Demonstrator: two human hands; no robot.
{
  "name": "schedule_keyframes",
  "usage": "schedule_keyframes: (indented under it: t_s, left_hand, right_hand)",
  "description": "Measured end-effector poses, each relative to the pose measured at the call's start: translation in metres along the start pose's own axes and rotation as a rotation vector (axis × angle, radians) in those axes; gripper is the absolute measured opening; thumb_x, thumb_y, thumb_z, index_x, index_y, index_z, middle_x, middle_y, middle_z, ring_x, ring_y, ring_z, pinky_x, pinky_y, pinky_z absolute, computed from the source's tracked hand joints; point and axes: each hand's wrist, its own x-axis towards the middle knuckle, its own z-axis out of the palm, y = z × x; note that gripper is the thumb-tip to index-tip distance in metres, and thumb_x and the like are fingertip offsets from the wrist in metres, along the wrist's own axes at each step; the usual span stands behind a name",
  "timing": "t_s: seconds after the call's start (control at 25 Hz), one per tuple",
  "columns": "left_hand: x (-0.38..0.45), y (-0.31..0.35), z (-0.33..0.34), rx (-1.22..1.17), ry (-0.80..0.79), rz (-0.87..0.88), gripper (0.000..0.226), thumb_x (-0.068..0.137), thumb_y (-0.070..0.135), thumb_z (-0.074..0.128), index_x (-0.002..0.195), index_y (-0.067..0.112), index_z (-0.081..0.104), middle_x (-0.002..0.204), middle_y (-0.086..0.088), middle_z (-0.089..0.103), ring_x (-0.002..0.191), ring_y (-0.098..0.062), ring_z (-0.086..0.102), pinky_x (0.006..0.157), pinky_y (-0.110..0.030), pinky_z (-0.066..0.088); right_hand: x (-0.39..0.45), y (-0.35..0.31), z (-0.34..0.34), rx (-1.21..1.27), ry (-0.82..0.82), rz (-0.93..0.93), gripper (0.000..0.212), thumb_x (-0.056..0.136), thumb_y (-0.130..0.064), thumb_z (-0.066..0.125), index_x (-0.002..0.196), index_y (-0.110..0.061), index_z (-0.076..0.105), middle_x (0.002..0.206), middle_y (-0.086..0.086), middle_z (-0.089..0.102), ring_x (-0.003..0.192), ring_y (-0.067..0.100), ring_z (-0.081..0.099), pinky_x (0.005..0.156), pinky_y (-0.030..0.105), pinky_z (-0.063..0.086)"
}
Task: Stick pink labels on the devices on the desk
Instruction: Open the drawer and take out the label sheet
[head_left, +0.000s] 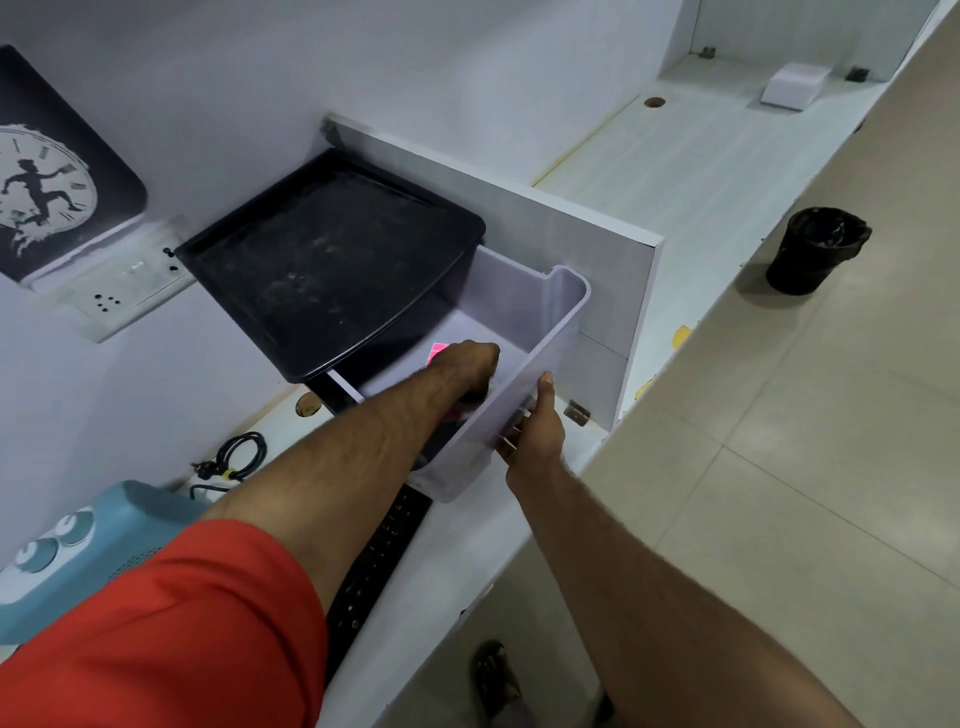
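Note:
A translucent plastic bin (558, 332) sits on the white desk (524, 530), partly covered by a black tray lid (332, 254). My left hand (467, 364) reaches down inside the bin, its fingers hidden below the knuckles. A pink label sheet (438, 351) shows just behind that hand. My right hand (535, 431) grips the bin's near wall, thumb on the rim. Some dark object lies in the bin under my left forearm. A black keyboard (379, 561) lies on the desk below the bin. A blue device with round dials (78, 540) stands at the left.
A coiled black cable (236, 457) lies near the wall. A wall socket plate (124, 291) and a clock picture (47, 176) are on the left wall. A white divider panel (597, 249) stands behind the bin. A black waste bin (815, 249) stands on the floor. A white box (789, 85) sits far back.

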Motion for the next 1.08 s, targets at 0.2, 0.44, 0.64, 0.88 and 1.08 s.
schedule_keyframes:
  t_s: [0.2,0.44,0.64,0.88,1.08]
  left_hand:
    - [-0.027,-0.001,-0.028,-0.205,0.232,0.011,0.03,0.086,0.013,0.059,0.108,0.03,0.046,0.095,-0.005,0.057,0.075,-0.023,0.061,0.054,-0.034,0.056]
    - [-0.067,-0.011,-0.052,-0.301,0.393,0.035,0.051,0.075,0.012,0.076,0.106,0.027,0.038,0.088,-0.004,0.062,0.075,-0.025,0.063,0.063,-0.037,0.053]
    - [-0.095,-0.018,-0.062,-0.346,0.541,0.04,0.065,0.079,0.012,0.076,0.129,0.023,0.036,0.089,-0.001,0.059,0.077,-0.022,0.062,0.064,-0.032,0.051]
    - [-0.116,-0.038,-0.089,-0.486,0.773,-0.104,0.023,0.082,0.017,0.071,0.104,0.016,0.066,0.103,0.0,0.071,0.088,-0.017,0.065,0.07,-0.029,0.054]
    - [-0.122,-0.07,-0.105,-0.865,0.888,-0.256,0.007,0.084,0.02,0.073,0.086,0.016,0.067,0.087,0.006,0.068,0.079,-0.013,0.066,0.066,-0.028,0.055]
  right_hand:
    - [-0.011,-0.012,0.0,-0.048,-0.005,-0.05,0.059,0.093,-0.059,0.053,0.135,-0.017,0.052,0.127,0.012,0.063,0.111,0.034,0.063,0.089,0.049,0.058]
    - [-0.027,-0.022,0.004,-0.117,0.01,0.002,0.038,0.098,-0.05,0.055,0.122,-0.021,0.049,0.127,0.008,0.057,0.118,0.035,0.058,0.104,0.053,0.049]
    - [-0.044,-0.017,0.018,-0.132,-0.035,-0.073,0.049,0.097,-0.042,0.061,0.136,-0.018,0.045,0.131,0.007,0.057,0.105,0.027,0.058,0.088,0.044,0.054]
    - [-0.051,-0.017,0.057,-0.229,-0.05,-0.133,0.063,0.097,-0.04,0.062,0.152,-0.024,0.036,0.14,0.005,0.048,0.108,0.025,0.05,0.09,0.038,0.045]
    - [-0.03,-0.006,0.09,-0.338,-0.094,-0.149,0.062,0.094,-0.037,0.066,0.149,-0.022,0.042,0.128,0.003,0.047,0.118,0.029,0.053,0.107,0.05,0.047]
